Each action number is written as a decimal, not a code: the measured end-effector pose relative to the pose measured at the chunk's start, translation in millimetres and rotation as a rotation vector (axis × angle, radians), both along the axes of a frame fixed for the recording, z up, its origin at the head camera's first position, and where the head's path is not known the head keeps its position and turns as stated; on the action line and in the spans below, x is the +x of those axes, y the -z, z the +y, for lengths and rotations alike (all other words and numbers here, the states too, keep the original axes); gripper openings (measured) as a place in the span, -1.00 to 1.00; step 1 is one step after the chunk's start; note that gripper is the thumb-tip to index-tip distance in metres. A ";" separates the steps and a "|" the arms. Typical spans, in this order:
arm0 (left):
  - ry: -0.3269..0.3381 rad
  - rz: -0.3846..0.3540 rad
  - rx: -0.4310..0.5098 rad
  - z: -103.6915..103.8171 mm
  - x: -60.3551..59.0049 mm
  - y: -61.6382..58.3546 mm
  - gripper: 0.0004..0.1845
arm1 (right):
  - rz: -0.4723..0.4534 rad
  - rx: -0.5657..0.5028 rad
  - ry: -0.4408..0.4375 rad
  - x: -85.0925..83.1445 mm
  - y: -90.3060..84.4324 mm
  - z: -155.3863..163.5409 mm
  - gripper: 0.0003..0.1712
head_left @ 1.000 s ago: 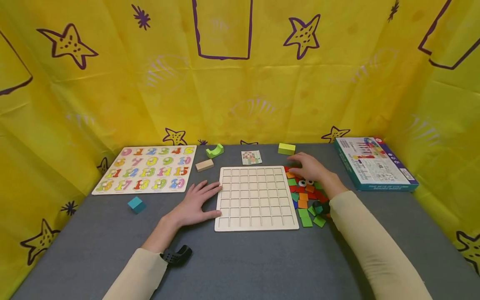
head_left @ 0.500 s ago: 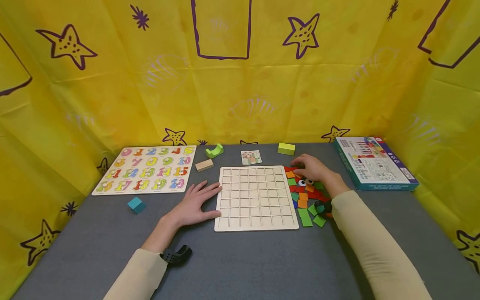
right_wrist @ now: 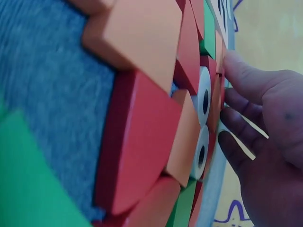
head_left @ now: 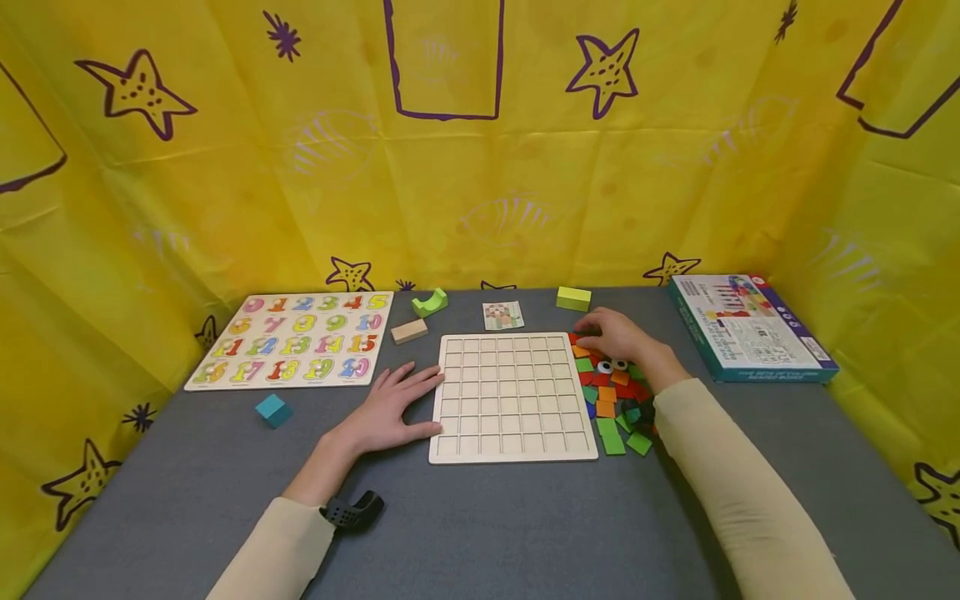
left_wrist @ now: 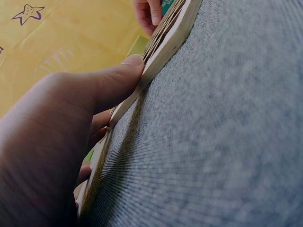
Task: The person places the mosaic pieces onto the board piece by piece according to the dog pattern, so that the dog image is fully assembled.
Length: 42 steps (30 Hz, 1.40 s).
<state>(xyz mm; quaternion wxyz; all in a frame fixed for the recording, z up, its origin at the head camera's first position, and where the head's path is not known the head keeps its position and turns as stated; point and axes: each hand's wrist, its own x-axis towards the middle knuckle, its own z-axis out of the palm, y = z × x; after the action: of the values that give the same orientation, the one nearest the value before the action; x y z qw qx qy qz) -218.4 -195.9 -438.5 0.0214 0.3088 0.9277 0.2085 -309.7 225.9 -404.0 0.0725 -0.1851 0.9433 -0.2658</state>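
Observation:
My left hand (head_left: 386, 410) lies with fingers spread at the left edge of a pale wooden grid board (head_left: 513, 398); the grid is bare. In the left wrist view the thumb (left_wrist: 120, 78) presses against the board's rim (left_wrist: 173, 47). My right hand (head_left: 618, 335) is at the far end of a heap of flat coloured pieces beside the board. Its bent fingers touch red and orange pieces, the thumb (right_wrist: 244, 75) apart from the other fingers. Two round eye pieces (right_wrist: 201, 153) and a red piece (right_wrist: 137, 142) show close to the right wrist camera.
A number puzzle board (head_left: 288, 342) lies at the left, with a blue cube (head_left: 273, 410) in front. Behind the grid board are a wooden block (head_left: 409, 331), a green arch (head_left: 430, 302), a picture card (head_left: 502, 315) and a yellow-green block (head_left: 573, 298). A game box (head_left: 750, 329) is at right.
The right hand shifts slightly right, then back left over the far end of the heap. The left hand and the grid board stay put.

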 end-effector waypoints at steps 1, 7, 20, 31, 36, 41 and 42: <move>0.000 -0.001 -0.001 0.0 0.0 0.0 -0.13 | 0.001 -0.003 -0.003 -0.2 0.6 -0.7 -0.61; -0.003 -0.006 0.002 0.1 0.3 -0.6 -0.13 | 0.033 -0.021 -0.019 -3.2 4.8 -4.0 -0.67; 0.000 -0.011 -0.002 0.7 -0.3 -1.4 -0.12 | -0.007 -0.087 0.003 -3.0 0.9 -8.3 -0.85; 0.003 -0.008 0.001 -1.2 -0.3 0.5 -0.11 | -0.051 -0.185 0.001 -1.7 -12.2 -17.6 -0.82; 0.002 -0.009 0.010 -1.0 1.4 -0.3 -0.12 | -0.050 -0.205 -0.048 -3.4 -10.3 -25.3 -0.78; -0.006 -0.009 0.007 0.0 0.3 -0.6 -0.10 | -0.065 -0.234 -0.068 -3.2 -10.6 -35.6 -0.75; -0.010 -0.012 0.008 0.2 -0.1 -0.6 -0.09 | -0.072 -0.244 -0.069 -3.3 -10.5 -38.3 -0.75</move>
<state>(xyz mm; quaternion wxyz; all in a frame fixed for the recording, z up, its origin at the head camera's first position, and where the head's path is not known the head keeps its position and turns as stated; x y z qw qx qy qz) -218.6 -195.7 -437.9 0.0248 0.3031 0.9283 0.2141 -313.1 187.6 -393.4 0.0922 -0.2154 0.8938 -0.3825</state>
